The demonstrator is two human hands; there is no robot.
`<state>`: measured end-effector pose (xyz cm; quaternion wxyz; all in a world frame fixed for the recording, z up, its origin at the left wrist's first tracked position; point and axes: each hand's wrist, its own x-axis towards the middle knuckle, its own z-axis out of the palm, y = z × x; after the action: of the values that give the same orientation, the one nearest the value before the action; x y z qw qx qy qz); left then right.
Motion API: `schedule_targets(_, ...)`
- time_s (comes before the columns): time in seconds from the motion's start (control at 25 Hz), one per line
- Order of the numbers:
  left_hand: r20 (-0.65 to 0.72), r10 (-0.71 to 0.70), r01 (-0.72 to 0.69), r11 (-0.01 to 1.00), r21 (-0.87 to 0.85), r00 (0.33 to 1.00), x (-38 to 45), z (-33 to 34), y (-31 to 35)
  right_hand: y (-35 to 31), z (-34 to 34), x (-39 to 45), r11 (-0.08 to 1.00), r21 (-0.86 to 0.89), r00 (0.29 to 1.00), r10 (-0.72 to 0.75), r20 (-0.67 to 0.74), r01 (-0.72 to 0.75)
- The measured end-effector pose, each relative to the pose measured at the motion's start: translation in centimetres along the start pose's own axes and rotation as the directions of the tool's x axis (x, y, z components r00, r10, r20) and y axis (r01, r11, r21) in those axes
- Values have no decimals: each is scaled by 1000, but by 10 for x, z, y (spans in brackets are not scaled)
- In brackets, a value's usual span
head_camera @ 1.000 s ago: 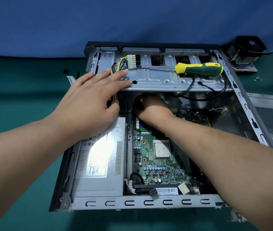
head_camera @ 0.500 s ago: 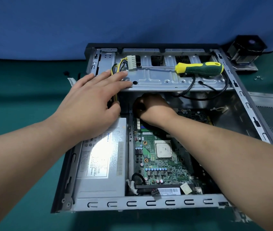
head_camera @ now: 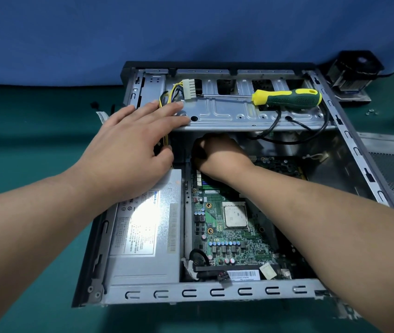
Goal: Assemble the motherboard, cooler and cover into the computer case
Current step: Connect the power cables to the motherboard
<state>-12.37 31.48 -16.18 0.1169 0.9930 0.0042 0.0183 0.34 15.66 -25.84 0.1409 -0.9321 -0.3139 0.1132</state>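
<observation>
Head camera: we are bracing our flat left hand [head_camera: 128, 150] on the computer case [head_camera: 215, 294] as before, while our right hand [head_camera: 217, 152], grip unclear, is still working under the drive bay at the seated motherboard [head_camera: 234, 241], nothing visibly shifted.

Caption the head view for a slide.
Left hand braces open grey metal computer case; right hand reaches under its drive bay above green motherboard.

The big white sticker [head_camera: 136, 228] on the grey metal power box [head_camera: 147, 236] has a blue word that looks like "Huntkey". Its small print, and the numbers under the barcode on the white strip [head_camera: 242, 275] at the green board's near edge, are too tiny to read.
</observation>
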Motion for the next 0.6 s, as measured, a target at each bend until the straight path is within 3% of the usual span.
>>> schedule_targets(0.6, -10, 4, -3, 1000, 3, 1000, 0, 1, 0, 5, -3, 1, 997, -32, 997, -66, 38, 67)
